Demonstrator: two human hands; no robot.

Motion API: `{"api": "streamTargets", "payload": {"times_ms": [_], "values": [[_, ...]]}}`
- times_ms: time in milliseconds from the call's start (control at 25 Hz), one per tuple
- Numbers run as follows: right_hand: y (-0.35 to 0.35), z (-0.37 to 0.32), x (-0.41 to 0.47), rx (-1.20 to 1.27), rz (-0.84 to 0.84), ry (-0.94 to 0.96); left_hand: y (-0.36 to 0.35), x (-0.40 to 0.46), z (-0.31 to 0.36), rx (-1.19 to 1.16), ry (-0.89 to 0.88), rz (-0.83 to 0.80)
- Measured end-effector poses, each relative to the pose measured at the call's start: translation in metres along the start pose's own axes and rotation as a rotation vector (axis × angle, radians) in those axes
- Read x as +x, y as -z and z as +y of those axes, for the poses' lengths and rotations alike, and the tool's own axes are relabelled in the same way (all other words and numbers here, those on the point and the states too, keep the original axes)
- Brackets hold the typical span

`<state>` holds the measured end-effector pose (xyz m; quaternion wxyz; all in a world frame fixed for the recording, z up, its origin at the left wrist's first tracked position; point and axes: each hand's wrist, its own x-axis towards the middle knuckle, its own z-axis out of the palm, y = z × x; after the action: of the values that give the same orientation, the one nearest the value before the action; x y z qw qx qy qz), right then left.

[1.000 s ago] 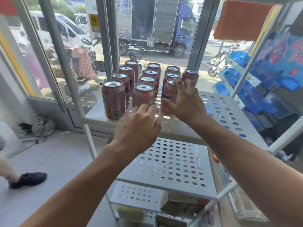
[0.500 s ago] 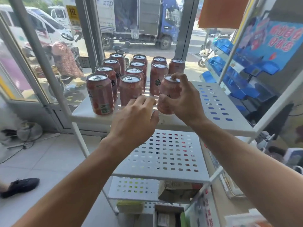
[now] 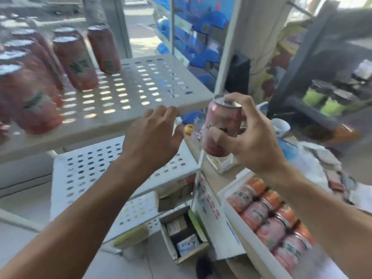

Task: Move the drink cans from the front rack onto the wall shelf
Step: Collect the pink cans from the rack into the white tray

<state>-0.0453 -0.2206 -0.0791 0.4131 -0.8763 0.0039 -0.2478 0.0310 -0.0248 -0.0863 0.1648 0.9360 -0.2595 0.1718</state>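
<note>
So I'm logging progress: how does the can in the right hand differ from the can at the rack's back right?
The held can is off the rack, in the air in the right hand's grip; the rack can stands on the perforated shelf, untouched. The held can looks paler pink, the rack can redder. Both have silver tops and look the same type.

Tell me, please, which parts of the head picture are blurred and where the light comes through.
Head view: the cans on the rack are motion-smeared; the held can in the right hand is sharper; daylight glows through the top shelf holes.
</note>
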Motion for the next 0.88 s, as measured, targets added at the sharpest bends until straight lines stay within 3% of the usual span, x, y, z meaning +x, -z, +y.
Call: {"api": "streamTargets", "payload": {"times_ms": [320, 640, 760, 880], "values": [[0.061, 0.124, -0.078, -0.131, 0.089, -0.523, -0.092, 0.012, 0.100, -0.063, -0.262, -0.222], [0.049, 0.224, -0.163, -0.037, 0.030, -1.103, -0.165, 0.000, 0.160, -0.043, -0.426, -0.428], [0.035, 0.234, -0.182, -0.020, -0.025, -1.222, -0.178, -0.003, 0.166, -0.047, -0.435, -0.472], [0.026, 0.231, -0.179, -0.076, -0.085, -1.222, -0.180, -0.005, 0.166, -0.058, -0.431, -0.469]]}}
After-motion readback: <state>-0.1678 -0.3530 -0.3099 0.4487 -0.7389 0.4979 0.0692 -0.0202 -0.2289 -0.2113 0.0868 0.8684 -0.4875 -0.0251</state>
